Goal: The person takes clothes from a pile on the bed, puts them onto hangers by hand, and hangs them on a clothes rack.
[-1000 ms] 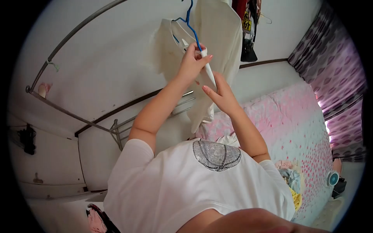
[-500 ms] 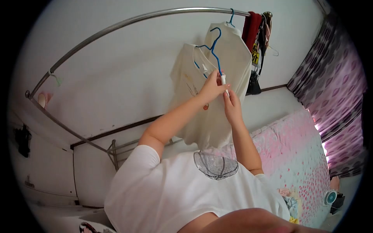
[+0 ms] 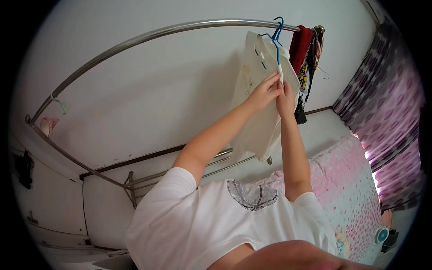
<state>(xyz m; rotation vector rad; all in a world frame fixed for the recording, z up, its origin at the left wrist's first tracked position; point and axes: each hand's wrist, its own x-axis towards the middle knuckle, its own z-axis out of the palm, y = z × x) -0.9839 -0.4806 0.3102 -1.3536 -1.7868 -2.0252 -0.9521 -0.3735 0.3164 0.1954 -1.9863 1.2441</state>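
A cream-white shirt [image 3: 252, 103] hangs on a blue clothes hanger [image 3: 277, 55] just in front of the metal rail. My left hand [image 3: 264, 93] is closed on the shirt's right shoulder, around the end of the hanger. Just beside it, my right hand [image 3: 285, 99] pinches the same shoulder fabric, its fingertips meeting those of the left. The hanger's hook rises to about the height of the rail; whether it touches the rail I cannot tell. Behind, a second white garment [image 3: 292, 74] is mostly hidden by the shirt.
The curved metal clothes rail [image 3: 171, 29] spans the upper view. A dark red cloth [image 3: 300, 47] and dark straps [image 3: 310, 67] hang at its right end, a pale green hanger [image 3: 60, 105] at its left. A floral bed [image 3: 346, 189] and purple curtains [image 3: 382, 103] are on the right.
Both hands have moved up and right with the shirt and hanger, bringing them closer to the rail. The shirt now covers most of the white garment behind it.
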